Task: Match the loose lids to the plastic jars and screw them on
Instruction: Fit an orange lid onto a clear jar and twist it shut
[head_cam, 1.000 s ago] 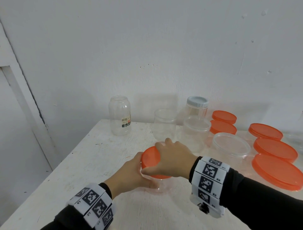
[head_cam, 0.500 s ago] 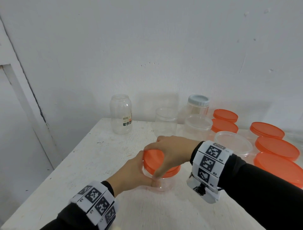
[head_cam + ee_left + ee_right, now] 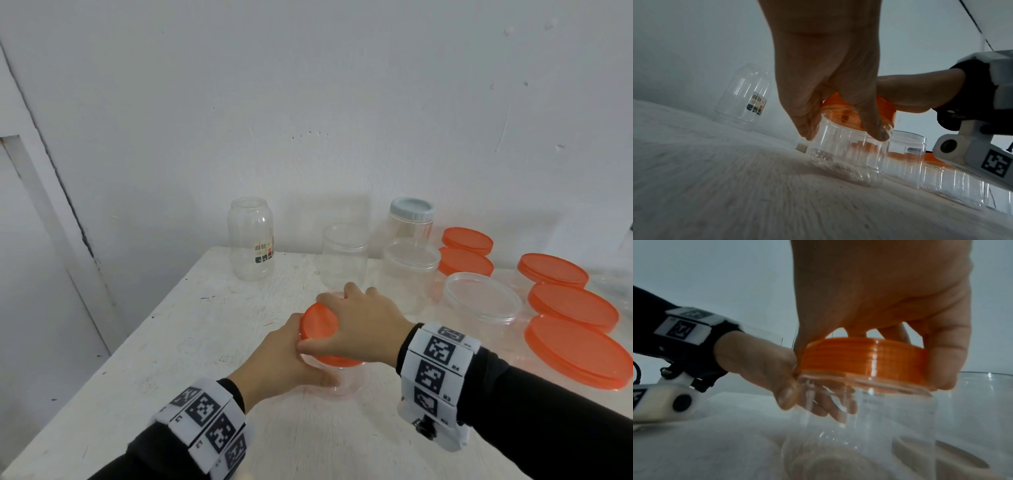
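Note:
A small clear plastic jar [image 3: 346,380] [image 3: 849,155] [image 3: 869,426] stands near the front middle of the white table [image 3: 171,342]. An orange lid [image 3: 320,323] [image 3: 885,108] [image 3: 863,360] sits on its mouth. My left hand [image 3: 284,359] [image 3: 830,91] grips the jar's side, thumb and fingers curled round the wall. My right hand [image 3: 359,329] [image 3: 879,305] covers the lid from above, with fingers and thumb curled round its rim. Loose orange lids [image 3: 575,349] of several sizes lie at the right.
At the back stand a labelled clear bottle [image 3: 251,240], an open tall jar [image 3: 344,257], a jar with a pale blue lid [image 3: 411,219] and two wide open jars [image 3: 409,270] [image 3: 483,301]. The wall rises just behind them. The table's left edge lies close.
My right hand has turned on the lid: the wrist swung back and the fingers shifted round the rim. The left hand kept its grip on the jar.

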The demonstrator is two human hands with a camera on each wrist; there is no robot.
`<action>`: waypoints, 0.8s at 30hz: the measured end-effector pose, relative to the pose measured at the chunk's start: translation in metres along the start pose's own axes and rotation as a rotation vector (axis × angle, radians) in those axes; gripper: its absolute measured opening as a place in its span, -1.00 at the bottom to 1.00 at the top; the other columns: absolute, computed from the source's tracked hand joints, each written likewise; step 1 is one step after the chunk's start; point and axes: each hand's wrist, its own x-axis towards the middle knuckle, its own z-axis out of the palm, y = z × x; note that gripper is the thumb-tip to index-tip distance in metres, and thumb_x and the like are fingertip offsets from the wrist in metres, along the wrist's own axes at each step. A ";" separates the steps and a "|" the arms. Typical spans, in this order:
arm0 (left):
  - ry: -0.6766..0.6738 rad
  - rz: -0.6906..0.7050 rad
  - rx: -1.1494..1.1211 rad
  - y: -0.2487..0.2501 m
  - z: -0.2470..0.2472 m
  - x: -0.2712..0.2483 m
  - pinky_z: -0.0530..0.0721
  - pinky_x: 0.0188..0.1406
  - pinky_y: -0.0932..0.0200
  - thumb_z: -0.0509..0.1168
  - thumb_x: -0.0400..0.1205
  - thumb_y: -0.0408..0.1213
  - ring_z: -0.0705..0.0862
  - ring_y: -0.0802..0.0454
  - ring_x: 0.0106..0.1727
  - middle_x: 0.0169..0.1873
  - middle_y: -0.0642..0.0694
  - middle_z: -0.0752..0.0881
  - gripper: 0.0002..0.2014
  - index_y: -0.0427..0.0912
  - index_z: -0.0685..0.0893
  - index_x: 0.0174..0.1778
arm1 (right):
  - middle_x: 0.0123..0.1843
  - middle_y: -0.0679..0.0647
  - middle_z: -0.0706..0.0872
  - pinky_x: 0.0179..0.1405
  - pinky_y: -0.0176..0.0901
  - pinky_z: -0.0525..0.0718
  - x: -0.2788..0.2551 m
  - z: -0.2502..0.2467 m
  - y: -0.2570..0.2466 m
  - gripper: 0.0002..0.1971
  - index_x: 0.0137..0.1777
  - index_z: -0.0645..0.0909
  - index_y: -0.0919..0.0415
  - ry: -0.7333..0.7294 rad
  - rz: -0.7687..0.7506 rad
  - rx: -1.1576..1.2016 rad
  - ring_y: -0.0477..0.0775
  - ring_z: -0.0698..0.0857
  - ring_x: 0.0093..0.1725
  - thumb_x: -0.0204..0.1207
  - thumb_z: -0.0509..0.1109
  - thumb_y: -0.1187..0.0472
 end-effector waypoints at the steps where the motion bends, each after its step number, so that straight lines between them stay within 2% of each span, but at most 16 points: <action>1: -0.003 0.000 0.001 0.000 -0.001 0.000 0.52 -0.13 0.46 0.70 0.21 0.00 0.58 0.37 0.11 0.11 0.30 0.59 -0.08 0.17 0.31 0.41 | 0.36 0.08 0.44 0.06 0.06 0.44 0.000 -0.002 0.000 -0.10 0.53 0.30 -0.21 -0.031 0.002 0.016 0.28 0.44 0.30 0.20 0.20 -0.62; 4: -0.012 -0.004 0.020 0.000 -0.001 0.000 0.51 -0.07 0.45 0.70 0.20 0.01 0.59 0.28 0.16 0.16 0.27 0.58 -0.03 0.15 0.28 0.46 | 0.53 0.01 0.27 0.31 0.20 0.48 0.000 -0.017 0.006 -0.07 0.59 0.11 -0.33 -0.224 -0.038 0.096 0.25 0.28 0.49 0.22 0.33 -0.54; 6: -0.013 -0.008 0.029 0.000 -0.001 0.001 0.53 0.00 0.43 0.70 0.20 0.01 0.58 0.23 0.22 0.20 0.24 0.57 0.01 0.13 0.25 0.49 | 0.61 -0.13 0.13 0.42 0.32 0.41 0.001 -0.029 0.011 -0.07 0.59 0.03 -0.43 -0.355 -0.119 0.095 0.17 0.14 0.57 0.28 0.47 -0.36; 7: -0.013 -0.008 0.030 0.000 -0.001 0.001 0.54 0.04 0.41 0.70 0.20 0.01 0.58 0.21 0.24 0.22 0.23 0.56 0.02 0.13 0.24 0.51 | 0.61 -0.18 0.12 0.44 0.32 0.39 0.002 -0.034 0.013 -0.08 0.58 0.04 -0.46 -0.389 -0.153 0.092 0.14 0.12 0.58 0.30 0.51 -0.28; 9: -0.017 -0.010 0.031 0.000 -0.001 0.001 0.54 0.07 0.39 0.70 0.20 0.02 0.58 0.19 0.26 0.25 0.22 0.55 0.03 0.13 0.23 0.52 | 0.57 -0.19 0.19 0.44 0.28 0.40 0.005 -0.039 0.014 -0.12 0.56 0.10 -0.49 -0.394 -0.173 0.092 0.12 0.19 0.55 0.31 0.53 -0.25; 11: -0.018 -0.012 0.027 -0.001 -0.001 0.000 0.54 0.04 0.40 0.70 0.20 0.01 0.58 0.21 0.24 0.23 0.22 0.57 0.01 0.11 0.26 0.50 | 0.51 -0.14 0.27 0.41 0.27 0.43 0.005 -0.038 0.012 -0.11 0.57 0.11 -0.45 -0.354 -0.151 0.060 0.14 0.28 0.50 0.27 0.48 -0.39; 14: -0.012 -0.016 0.015 -0.001 -0.001 0.000 0.52 -0.04 0.44 0.71 0.20 -0.01 0.58 0.28 0.18 0.17 0.23 0.59 -0.02 0.12 0.29 0.47 | 0.47 -0.03 0.31 0.31 0.24 0.54 0.004 -0.031 0.008 -0.05 0.61 0.11 -0.31 -0.311 -0.083 0.000 0.21 0.41 0.42 0.23 0.33 -0.57; 18: -0.013 -0.018 0.016 -0.002 -0.001 0.000 0.54 -0.02 0.42 0.71 0.20 -0.02 0.60 0.26 0.19 0.18 0.22 0.61 -0.02 0.11 0.30 0.48 | 0.50 0.04 0.30 0.26 0.19 0.56 0.003 -0.037 0.009 0.04 0.63 0.13 -0.14 -0.327 -0.004 -0.050 0.21 0.49 0.39 0.20 0.26 -0.62; 20: -0.013 -0.023 0.019 -0.002 -0.001 0.001 0.57 0.10 0.34 0.71 0.20 -0.01 0.60 0.19 0.25 0.23 0.19 0.59 0.00 0.10 0.28 0.50 | 0.56 0.00 0.24 0.34 0.23 0.50 0.002 -0.043 0.009 0.03 0.64 0.06 -0.21 -0.361 -0.040 -0.055 0.18 0.39 0.48 0.23 0.36 -0.55; 22: -0.015 -0.024 0.029 -0.001 -0.001 0.001 0.56 0.15 0.31 0.71 0.20 0.00 0.58 0.15 0.29 0.27 0.19 0.56 0.03 0.10 0.26 0.51 | 0.60 -0.09 0.16 0.41 0.27 0.44 0.001 -0.046 0.009 -0.02 0.64 0.00 -0.32 -0.394 -0.125 -0.022 0.13 0.25 0.55 0.30 0.50 -0.34; 24: -0.015 -0.025 0.033 -0.001 -0.001 0.001 0.55 0.19 0.29 0.71 0.20 0.01 0.56 0.14 0.32 0.30 0.18 0.54 0.05 0.11 0.24 0.53 | 0.59 -0.15 0.14 0.43 0.28 0.42 0.001 -0.047 0.009 -0.08 0.60 0.05 -0.41 -0.406 -0.178 0.014 0.11 0.20 0.55 0.35 0.54 -0.20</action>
